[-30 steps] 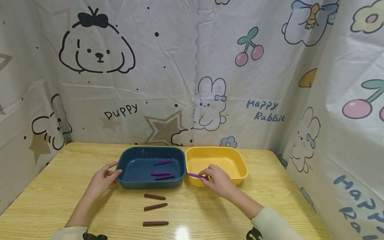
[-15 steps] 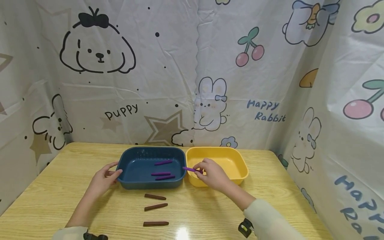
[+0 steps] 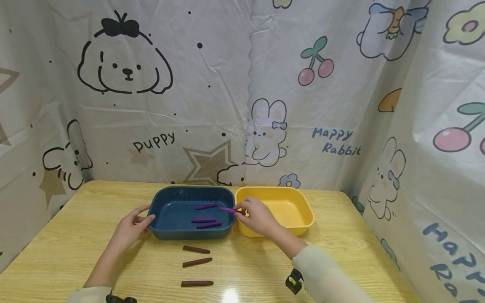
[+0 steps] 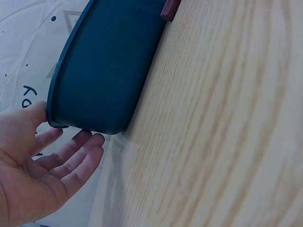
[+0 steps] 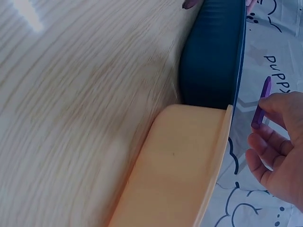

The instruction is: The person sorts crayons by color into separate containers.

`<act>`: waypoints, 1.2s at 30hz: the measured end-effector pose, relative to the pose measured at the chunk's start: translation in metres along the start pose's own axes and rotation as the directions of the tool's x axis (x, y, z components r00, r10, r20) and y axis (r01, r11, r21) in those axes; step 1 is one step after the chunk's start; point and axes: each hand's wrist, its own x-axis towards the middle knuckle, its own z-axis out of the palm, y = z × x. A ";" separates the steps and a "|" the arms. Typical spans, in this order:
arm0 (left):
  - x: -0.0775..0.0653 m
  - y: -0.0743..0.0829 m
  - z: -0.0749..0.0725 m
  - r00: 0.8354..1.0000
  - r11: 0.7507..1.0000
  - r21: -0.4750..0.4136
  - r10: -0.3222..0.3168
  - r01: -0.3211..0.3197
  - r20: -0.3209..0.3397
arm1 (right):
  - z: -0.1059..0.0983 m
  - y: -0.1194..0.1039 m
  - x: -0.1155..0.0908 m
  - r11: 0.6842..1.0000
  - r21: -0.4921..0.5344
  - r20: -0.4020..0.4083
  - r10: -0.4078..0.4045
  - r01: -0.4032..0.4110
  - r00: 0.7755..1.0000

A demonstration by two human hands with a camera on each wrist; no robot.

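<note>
My right hand [image 3: 258, 215] pinches a purple crayon [image 3: 228, 210] between thumb and fingers, its tip reaching over the right rim of the blue tub [image 3: 191, 235]. In the right wrist view the same crayon [image 5: 268, 87] shows above the seam where the two tubs meet. Inside the blue tub lie three purple crayons, one farther back [image 3: 206, 206] and two closer to the front. My left hand [image 3: 129, 227] holds that tub by its left end; the left wrist view has the thumb at the rim and the fingertips against the end wall.
Directly right of the blue tub stands a yellow tub [image 3: 295, 206], partly behind my right hand. Three brown crayons [image 3: 197, 262] lie on the wooden table [image 3: 352, 252] in front of the blue tub. A printed curtain [image 3: 212, 84] hangs around the table's back and sides.
My right hand has moved left and slightly up from over the yellow tub, carrying the purple crayon to the blue tub's right rim. The left hand stays at the blue tub.
</note>
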 end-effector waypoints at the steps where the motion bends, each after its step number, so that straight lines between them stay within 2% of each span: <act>1: 0.000 0.000 0.000 1.000 1.000 -0.001 0.000 0.000 -0.001 | 0.001 -0.001 0.002 1.000 -0.001 0.001 -0.002 0.002 1.000; 14: -0.003 0.003 -0.001 1.000 1.000 -0.015 -0.012 0.012 -0.001 | 0.018 -0.014 0.022 0.998 -0.015 -0.025 -0.066 0.065 0.998; 27: -0.001 0.002 -0.001 1.000 1.000 -0.022 0.000 0.000 -0.005 | 0.035 -0.028 0.041 0.998 -0.052 0.043 -0.043 0.046 0.998; 36: -0.002 0.002 -0.001 1.000 1.000 -0.029 0.009 -0.009 -0.004 | 0.044 -0.028 0.050 0.994 -0.105 0.063 -0.008 0.014 0.998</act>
